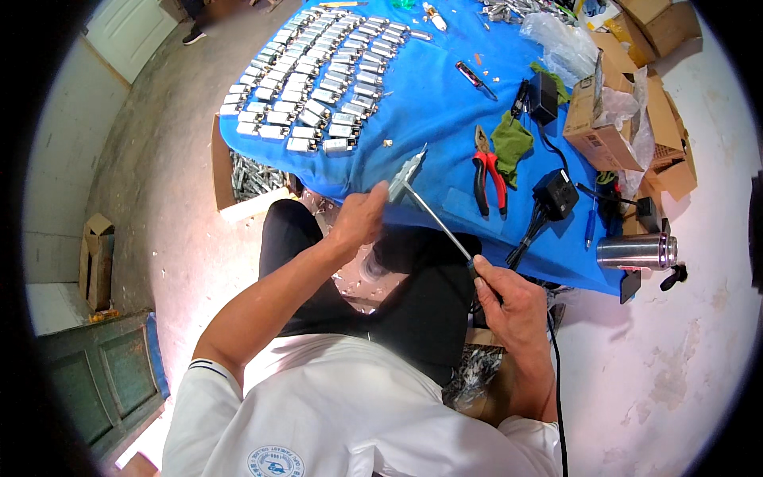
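Clasped in the left hand's (pixel 364 213) grip at the counter's (pixel 429 87) near edge, the pale metal part (pixel 408 173), long axis toward one o'clock, sits at eleven o'clock from the farther right hand (pixel 513 302), which grasps a thin-shafted tool (pixel 441 220).

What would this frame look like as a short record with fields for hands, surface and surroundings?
Left hand: holds a slim silver-grey metal part
Right hand: grips a tool with a long silver metal shaft, tip at that part
Surface: blue cloth
Laid out: rows of silver rectangular metal pieces
Pliers: red-and-black-handled pliers beside crumpled green cloth
Flask: shiny cylindrical metal flask
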`<state>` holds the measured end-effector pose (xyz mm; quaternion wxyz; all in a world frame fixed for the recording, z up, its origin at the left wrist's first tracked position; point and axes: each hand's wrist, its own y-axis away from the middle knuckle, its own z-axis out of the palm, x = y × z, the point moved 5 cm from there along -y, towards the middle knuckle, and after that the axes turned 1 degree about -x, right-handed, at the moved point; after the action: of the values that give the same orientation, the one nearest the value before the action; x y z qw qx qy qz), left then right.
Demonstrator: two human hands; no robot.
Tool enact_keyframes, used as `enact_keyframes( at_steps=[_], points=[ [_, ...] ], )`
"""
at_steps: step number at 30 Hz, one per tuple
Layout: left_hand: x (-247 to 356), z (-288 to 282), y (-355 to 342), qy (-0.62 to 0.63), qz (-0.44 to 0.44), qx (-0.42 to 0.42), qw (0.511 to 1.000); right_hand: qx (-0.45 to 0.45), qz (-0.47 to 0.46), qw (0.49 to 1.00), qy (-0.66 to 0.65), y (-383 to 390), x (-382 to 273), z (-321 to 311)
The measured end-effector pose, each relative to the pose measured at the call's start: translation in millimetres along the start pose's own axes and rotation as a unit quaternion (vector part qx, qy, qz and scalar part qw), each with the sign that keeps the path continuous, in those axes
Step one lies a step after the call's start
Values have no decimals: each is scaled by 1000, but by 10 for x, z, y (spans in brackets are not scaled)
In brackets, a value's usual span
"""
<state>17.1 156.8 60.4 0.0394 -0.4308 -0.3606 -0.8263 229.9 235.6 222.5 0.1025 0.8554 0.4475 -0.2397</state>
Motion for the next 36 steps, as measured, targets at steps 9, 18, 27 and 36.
enact_keyframes(
  at_steps=[9,18,27,36],
  points=[
    [-53,-22,-77,-57,45,36,997,3,14,999,-29,-37,-117,-36],
    [-16,6,-38,-43,24,11,999,30,39,997,-62,62,26,95],
    [-47,-35,-59,-53,28,21,998,8,-39,995,93,-32,-244,-24],
    [-95,-59,-145,-109,56,60,991,-57,132,967,-212,-73,310,57]
  ],
)
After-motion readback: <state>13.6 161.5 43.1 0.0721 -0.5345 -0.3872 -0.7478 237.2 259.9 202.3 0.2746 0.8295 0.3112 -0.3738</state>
